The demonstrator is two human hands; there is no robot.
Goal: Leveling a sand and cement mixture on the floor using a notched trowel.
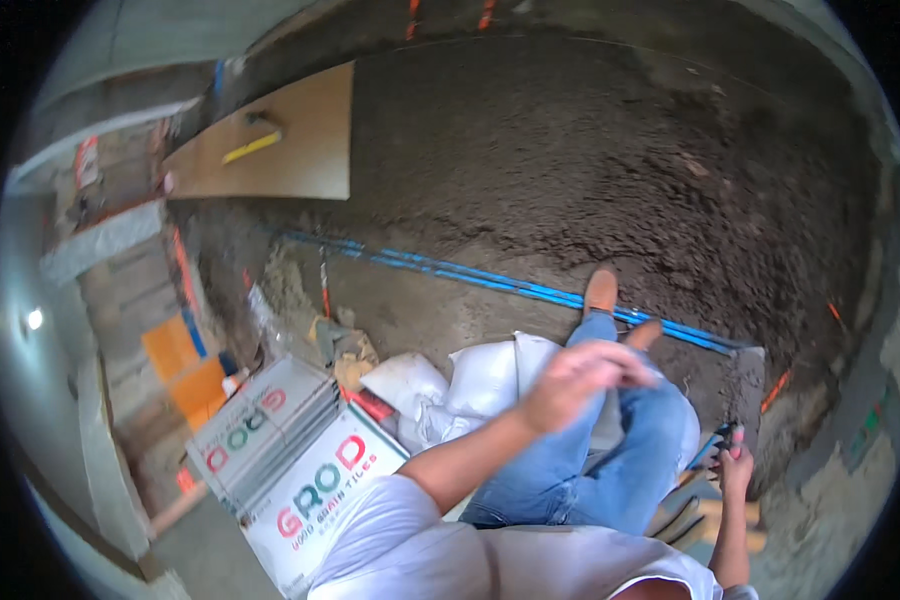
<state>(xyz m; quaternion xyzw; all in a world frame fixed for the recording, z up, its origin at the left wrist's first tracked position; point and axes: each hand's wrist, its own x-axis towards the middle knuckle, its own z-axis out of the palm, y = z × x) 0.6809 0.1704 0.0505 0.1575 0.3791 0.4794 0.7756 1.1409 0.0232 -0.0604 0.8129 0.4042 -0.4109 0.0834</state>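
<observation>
My right hand, low on the right, is closed round the handle of a trowel. The trowel's flat blade is coated in grey-brown mortar and points away from me. Over my thighs, my left hand hangs in the air, touching nothing that I can see; its fingers are smeared by motion. Ahead spreads a wide bed of damp, dark mortar, rough and lumpy towards the right. Two blue pipes run side by side along its near edge, passing beneath my shoes and ending near the trowel blade.
White sacks lie left of my legs. Printed tile boxes are stacked at lower left. On a tan board at far left rest a yellow-handled tool and a small dark object. A wall curves along the right.
</observation>
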